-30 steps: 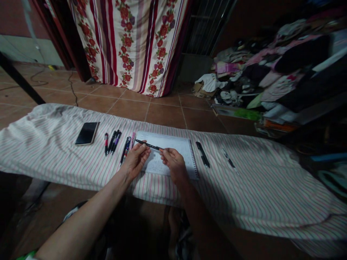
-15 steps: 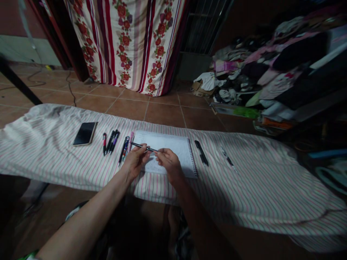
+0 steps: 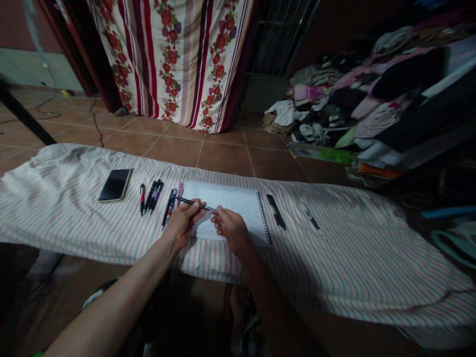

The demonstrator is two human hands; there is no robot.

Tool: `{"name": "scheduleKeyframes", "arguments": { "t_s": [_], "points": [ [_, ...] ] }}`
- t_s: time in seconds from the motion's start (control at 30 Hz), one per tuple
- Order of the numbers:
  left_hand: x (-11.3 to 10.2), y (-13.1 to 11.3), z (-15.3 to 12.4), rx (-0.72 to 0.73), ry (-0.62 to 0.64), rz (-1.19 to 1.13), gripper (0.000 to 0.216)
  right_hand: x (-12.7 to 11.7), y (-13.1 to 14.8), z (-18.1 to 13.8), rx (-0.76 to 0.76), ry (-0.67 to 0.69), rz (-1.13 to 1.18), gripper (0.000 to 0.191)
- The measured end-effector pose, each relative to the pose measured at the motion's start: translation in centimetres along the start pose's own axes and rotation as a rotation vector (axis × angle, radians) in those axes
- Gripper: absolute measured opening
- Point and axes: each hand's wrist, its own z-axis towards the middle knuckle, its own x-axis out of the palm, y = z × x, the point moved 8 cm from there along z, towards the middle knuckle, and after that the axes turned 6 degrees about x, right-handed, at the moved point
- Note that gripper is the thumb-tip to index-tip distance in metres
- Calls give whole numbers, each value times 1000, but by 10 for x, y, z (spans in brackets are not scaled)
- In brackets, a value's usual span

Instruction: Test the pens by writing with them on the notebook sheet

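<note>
A thin dark pen (image 3: 193,203) is held level between both hands, just above the left part of an open spiral notebook (image 3: 238,206). My left hand (image 3: 183,223) pinches its middle from the left. My right hand (image 3: 231,229) pinches its right end and rests on the notebook page. The notebook lies on a striped cloth (image 3: 334,258) spread over a low surface.
Left of the notebook lie several pens (image 3: 150,196) in a row and a black phone (image 3: 115,185). Right of it lie a black pen (image 3: 276,211) and another thin pen (image 3: 313,221). Beyond are tiled floor, a flowered curtain (image 3: 178,54) and a pile of clothes (image 3: 364,104).
Both hands have slid slightly left with the pen, and the right hand has closed in towards the left along it. The camera has shifted a little.
</note>
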Motion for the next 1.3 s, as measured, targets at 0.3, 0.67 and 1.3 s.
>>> {"name": "scheduleKeyframes", "arguments": {
  "t_s": [0.3,0.67,1.3],
  "points": [
    [1,-2,-4,17,-16,33,10,2,0,5,-100,56,55,38],
    [0,-4,-5,90,-56,109,6,4,0,6,-117,48,102,35],
    [0,-5,-9,138,-129,52,10,3,4,2,-168,21,90,26]
  ]
}}
